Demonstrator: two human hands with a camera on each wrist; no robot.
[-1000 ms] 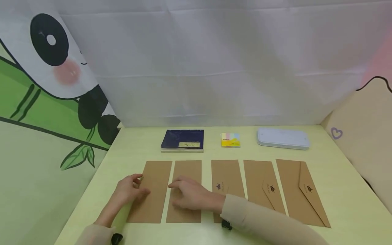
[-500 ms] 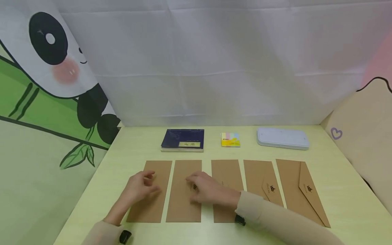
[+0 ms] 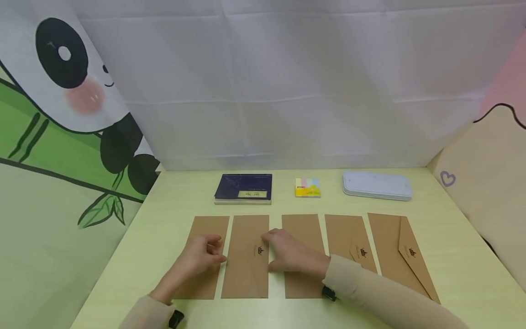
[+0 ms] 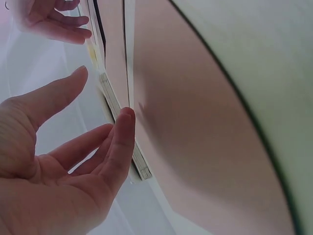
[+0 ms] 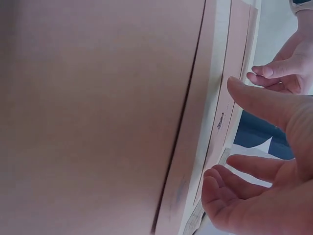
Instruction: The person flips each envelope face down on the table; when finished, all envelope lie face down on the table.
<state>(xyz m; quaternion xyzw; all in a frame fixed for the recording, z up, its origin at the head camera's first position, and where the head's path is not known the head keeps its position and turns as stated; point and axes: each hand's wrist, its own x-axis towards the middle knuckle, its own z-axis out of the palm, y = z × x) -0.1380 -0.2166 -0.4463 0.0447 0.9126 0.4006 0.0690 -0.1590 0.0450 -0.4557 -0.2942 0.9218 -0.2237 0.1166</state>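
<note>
Several brown paper envelopes lie side by side in a row. My left hand (image 3: pixel 200 258) is over the leftmost envelope (image 3: pixel 210 225), fingertips close to the left edge of the second envelope (image 3: pixel 245 256). That second one has a small crown print near its right side. My right hand (image 3: pixel 293 252) overlaps the third envelope (image 3: pixel 302 226), thumb and index fingertip right at the second envelope's right edge. In the left wrist view the left hand's fingers (image 4: pixel 120 147) are loosely bent with nothing between them. The right wrist view shows the right thumb (image 5: pixel 257 98) apart from the fingers.
Farther right lie a fourth envelope (image 3: pixel 343 230) and a fifth envelope (image 3: pixel 384 246) with a pointed flap. Behind the row are a dark blue book (image 3: pixel 243 185), a sticky-note pack (image 3: pixel 307 188) and a pale pencil case (image 3: pixel 377 186). A white cloth (image 3: pixel 263 114) hangs at the table's back edge.
Both hands have moved right: the left from the first envelope's left edge toward the second, the right from over the second envelope to its right edge. The second envelope's crown print is uncovered.
</note>
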